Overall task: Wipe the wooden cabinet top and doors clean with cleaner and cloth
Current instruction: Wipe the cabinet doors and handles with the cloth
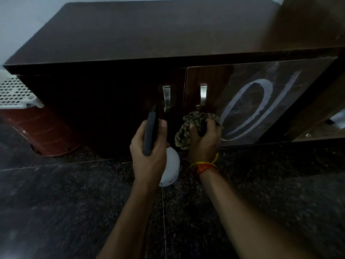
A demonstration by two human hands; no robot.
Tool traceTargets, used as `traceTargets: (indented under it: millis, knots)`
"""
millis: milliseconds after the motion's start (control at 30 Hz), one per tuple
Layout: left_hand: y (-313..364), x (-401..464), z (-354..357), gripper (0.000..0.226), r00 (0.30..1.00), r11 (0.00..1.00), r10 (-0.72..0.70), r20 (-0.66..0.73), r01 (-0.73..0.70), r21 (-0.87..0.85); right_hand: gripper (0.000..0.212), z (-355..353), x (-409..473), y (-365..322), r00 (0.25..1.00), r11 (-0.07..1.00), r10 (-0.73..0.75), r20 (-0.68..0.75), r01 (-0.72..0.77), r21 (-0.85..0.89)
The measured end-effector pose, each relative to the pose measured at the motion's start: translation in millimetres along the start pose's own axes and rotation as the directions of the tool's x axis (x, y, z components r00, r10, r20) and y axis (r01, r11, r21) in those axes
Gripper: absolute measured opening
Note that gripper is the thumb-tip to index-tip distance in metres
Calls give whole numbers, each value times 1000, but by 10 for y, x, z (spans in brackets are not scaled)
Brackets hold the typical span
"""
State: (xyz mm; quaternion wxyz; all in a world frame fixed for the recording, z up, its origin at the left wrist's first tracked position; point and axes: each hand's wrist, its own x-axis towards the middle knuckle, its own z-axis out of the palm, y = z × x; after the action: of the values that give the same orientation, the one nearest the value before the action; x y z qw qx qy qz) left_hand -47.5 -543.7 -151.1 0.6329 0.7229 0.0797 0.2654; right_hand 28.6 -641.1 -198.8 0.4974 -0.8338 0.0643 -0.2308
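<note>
Fingers of the left hand (149, 146) curl around a spray bottle (169, 165), its dark head pointing at the left door (104, 109) of the wooden cabinet (149, 34). The right hand (204, 139) grips a bunched cloth (190, 126) against the right door (261, 101), near its lower left corner, beside a pale chalky loop (248, 105).

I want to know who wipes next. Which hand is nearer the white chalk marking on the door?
Right. The right hand, gripping the cloth, sits just beside the chalk marking. The left hand, holding the spray bottle, is farther left, below the left door handle.
</note>
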Motion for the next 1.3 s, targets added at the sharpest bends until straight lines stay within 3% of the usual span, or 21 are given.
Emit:
traceTargets:
  millis: [100, 267, 467, 633, 1067, 1167, 1300]
  knots:
    - [-5, -1, 2, 29, 1000, 1000, 9, -5, -9, -2, 35, -13, -10, 78, 997, 998, 45, 55, -42, -49]
    - [-38, -15, -5, 27, 1000, 1000, -3, -7, 3, 11, 31, -1, 72, -96, 995, 998, -53, -80, 56, 29]
    - [-30, -22, 3, 27, 1000, 1000, 1, 8, -1, -3, 33, -27, -2, 107, 999, 1000, 0, 32, 1, -29]
    - [-16, -7, 16, 28, 1000, 1000, -1, 3, 1, -10, 30, -33, 84, -47, 996, 999, -50, -80, 51, 15]
    - [-86, -7, 1, 27, 1000, 1000, -23, 0, 23, -15, 24, -33, 108, -55, 993, 997, -45, -109, 52, 58]
    - [-145, -27, -5, 32, 999, 999, -39, 16, 40, -24, 27, 22, 7, 181, 1000, 1000, 29, -2, -29, 10]
    - [-236, -35, -11, 42, 998, 998, -62, 5, 62, -32, 29, 118, -1, 456, 960, 967, 254, 122, -255, -4]
